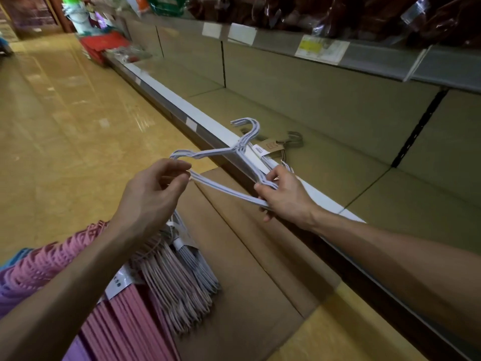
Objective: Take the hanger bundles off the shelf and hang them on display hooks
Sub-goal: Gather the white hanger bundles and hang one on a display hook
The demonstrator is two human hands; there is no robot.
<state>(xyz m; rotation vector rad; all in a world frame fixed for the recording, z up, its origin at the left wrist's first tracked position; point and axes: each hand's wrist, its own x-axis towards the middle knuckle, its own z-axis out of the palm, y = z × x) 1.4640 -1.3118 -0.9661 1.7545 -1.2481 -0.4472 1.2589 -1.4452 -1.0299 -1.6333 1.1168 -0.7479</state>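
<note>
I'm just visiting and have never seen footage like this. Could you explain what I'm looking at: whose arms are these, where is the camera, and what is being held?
There is no machine here. One camera sits on a person's head, looking forward and down, so you see that person's own bare arms. The left hand pinches one shoulder of a bundle of pale wire hangers, and the right hand grips its other end, holding it over the edge of a store shelf. A grey hanger bundle with a paper label lies on that shelf. Below the arms, pink and white hanger bundles hang in front of cardboard.
</note>
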